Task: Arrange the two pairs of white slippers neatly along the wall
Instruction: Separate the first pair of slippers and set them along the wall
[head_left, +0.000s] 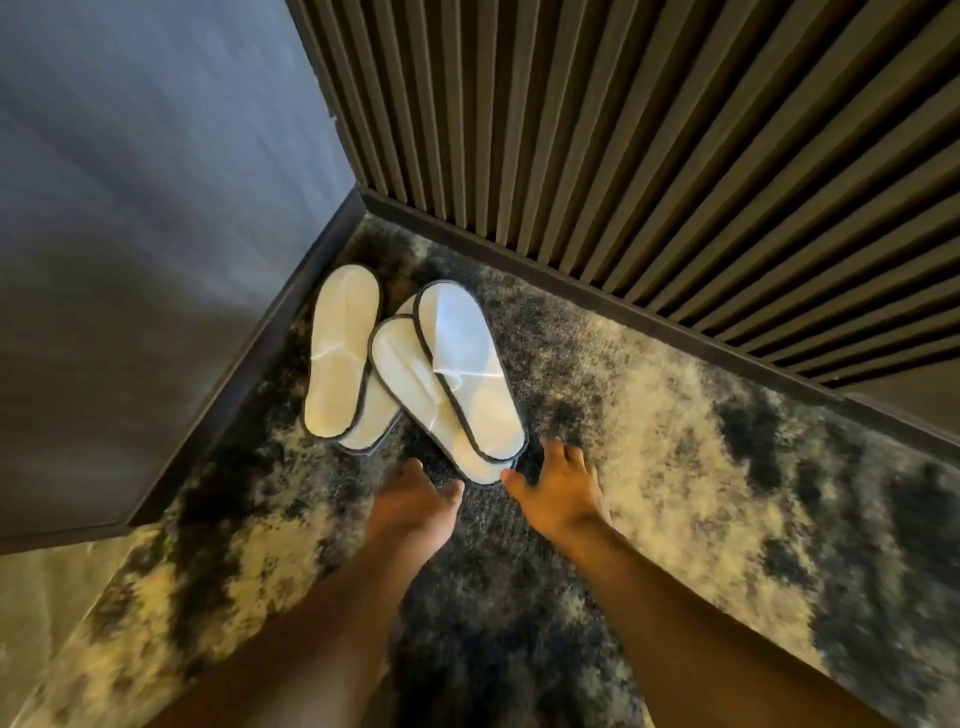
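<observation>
White terry with dark piping: four slippers heaped in the carpet's far left corner, where the plain grey wall (156, 208) meets the ribbed brown panelling (649, 130). Leftmost slipper (340, 358) sole-up, lengthwise just beside the dark skirting (249, 358) of the grey wall, overlapping a second slipper (371, 423) of which only the near end shows beneath it. Right of these, a stacked pair angled toward the near side: top slipper (462, 364) with a shiny clear wrapper across its far half, resting on a lower slipper (410, 384) that sticks out to its left and at the near tip. Mottled cream and charcoal carpet (675, 415) under everything. Left hand (415, 499) low over the carpet just short of the stacked pair's near tip, fingers loosely spread, holding nothing. Right hand (558, 491) just beside that same tip on its right, fingers fanned wide, empty, thumb very close to the slipper edge; contact impossible to tell through the blur. Bare forearms reaching in from the near edge.
</observation>
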